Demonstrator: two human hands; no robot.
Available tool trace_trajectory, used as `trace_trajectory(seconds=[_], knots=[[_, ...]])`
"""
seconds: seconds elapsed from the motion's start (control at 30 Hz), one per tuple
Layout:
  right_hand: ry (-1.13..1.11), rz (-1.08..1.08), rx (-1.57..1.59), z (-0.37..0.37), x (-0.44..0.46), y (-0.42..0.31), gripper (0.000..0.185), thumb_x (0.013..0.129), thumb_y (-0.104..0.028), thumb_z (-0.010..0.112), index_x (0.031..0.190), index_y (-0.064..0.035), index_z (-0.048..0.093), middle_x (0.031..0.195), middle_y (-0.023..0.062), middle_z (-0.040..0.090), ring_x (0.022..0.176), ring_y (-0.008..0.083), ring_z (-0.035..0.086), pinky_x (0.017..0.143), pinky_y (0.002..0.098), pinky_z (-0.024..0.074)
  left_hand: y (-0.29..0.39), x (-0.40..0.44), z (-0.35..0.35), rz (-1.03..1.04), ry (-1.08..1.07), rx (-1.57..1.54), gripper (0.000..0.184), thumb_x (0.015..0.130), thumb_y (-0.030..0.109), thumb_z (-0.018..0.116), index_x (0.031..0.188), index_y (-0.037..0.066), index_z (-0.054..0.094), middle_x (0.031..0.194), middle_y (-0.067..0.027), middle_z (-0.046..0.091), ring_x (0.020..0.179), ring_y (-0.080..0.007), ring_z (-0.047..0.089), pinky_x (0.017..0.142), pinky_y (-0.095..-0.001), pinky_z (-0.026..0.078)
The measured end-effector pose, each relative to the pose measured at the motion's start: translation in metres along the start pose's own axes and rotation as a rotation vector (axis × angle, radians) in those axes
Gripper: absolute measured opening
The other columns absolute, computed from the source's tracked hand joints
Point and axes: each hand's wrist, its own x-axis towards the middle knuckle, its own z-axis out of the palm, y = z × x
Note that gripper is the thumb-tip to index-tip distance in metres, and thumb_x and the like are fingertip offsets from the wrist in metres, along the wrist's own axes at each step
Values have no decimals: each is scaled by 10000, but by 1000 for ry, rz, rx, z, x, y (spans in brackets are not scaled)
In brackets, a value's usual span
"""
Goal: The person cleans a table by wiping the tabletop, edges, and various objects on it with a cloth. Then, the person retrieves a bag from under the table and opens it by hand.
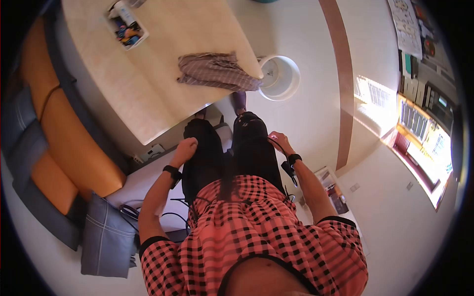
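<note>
My left hand (186,149) is closed beside the left knee of my black trousers (205,148); whatever its fingers may hold is hidden. On the other side, my right hand (280,141) has its fingers curled near the right thigh. A thin black cable (284,152) runs along that hand and loops below the wrist, but I cannot tell whether the fingers grip it. Dark bands sit on both wrists. Ahead of my knees, a checked brownish cloth (212,70) lies crumpled on the pale table (143,93), one end reaching its edge.
A white bucket (291,81) stands on the floor by the table corner. On the table, a white tray (143,37) holds a bottle and small coloured items. An orange and grey sofa (64,133) and a grey cushion (106,237) are at left. Cables (131,212) lie beside me.
</note>
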Motion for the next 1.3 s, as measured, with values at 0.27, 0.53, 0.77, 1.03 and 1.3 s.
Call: trace_trajectory(seconds=[0.27, 0.53, 0.77, 1.03, 1.3], knots=[[-688, 351, 563, -82, -43, 6, 242, 895, -304, 617, 926, -65, 629, 679, -26, 523, 613, 85, 517, 590, 262, 477, 69, -55, -55, -441, -714, -458, 162, 860, 171, 614, 926, 29, 655, 824, 20, 609, 764, -87, 563, 702, -246, 471], [-393, 676, 797, -28, -7, 109, 232, 898, -338, 595, 993, -129, 628, 846, 15, 654, 752, 100, 591, 647, 304, 501, -14, -56, -58, -369, -232, 313, 244, 849, 186, 617, 989, -15, 620, 832, -158, 619, 758, -335, 603, 721, -425, 494], [-132, 512, 984, 11, 128, 153, 420, 916, -415, 559, 1064, -22, 544, 890, 81, 659, 617, 128, 554, 533, 281, 462, 42, 98, -106, 200, 471, 711, 434, 903, 182, 563, 1266, -30, 458, 1205, -307, 438, 1130, -464, 398, 956, -528, 351], [297, 728, 1416, 52, 240, 124, 550, 940, -422, 512, 1160, 74, 423, 962, 186, 647, 615, 166, 578, 464, 311, 459, -9, 199, -102, 338, 732, 850, 420, 888, 165, 527, 1255, -12, 426, 1359, -262, 371, 1218, -460, 344, 1030, -543, 279], [633, 818, 1355, 62, 275, 147, 174, 883, -110, 473, 827, 45, 528, 673, 119, 571, 457, 147, 465, 366, 266, 374, -34, 216, -86, 329, 879, 859, 457, 870, 133, 462, 1291, -37, 411, 1423, -228, 343, 1280, -421, 303, 1073, -541, 229]])
